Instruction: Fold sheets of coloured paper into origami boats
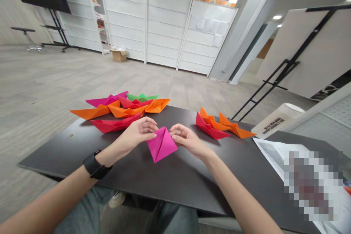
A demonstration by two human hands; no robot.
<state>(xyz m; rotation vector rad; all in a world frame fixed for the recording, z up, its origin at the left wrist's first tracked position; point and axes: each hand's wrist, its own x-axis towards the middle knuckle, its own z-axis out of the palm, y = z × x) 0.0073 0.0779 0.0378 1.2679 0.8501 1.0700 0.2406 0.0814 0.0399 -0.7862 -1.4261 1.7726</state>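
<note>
Pink paper (pixel 163 145), colourful boats (pixel 126 112) beyond

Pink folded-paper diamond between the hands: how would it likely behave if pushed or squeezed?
The pink folded-paper diamond is probably light, since it looks like merely folded paper. Its straight creases and flat faces suggest moderate stiffness, yet the seam down its front may let it spread if pushed.

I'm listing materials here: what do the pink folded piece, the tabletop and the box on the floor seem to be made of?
Pink folded piece: apparently matte paper, by its sharp creases and thin edges.
Tabletop: probably laminate, smooth and dark with a faint sheen, though painted board is possible.
Box: likely matte cardboard, given its plain brown sides.
</note>
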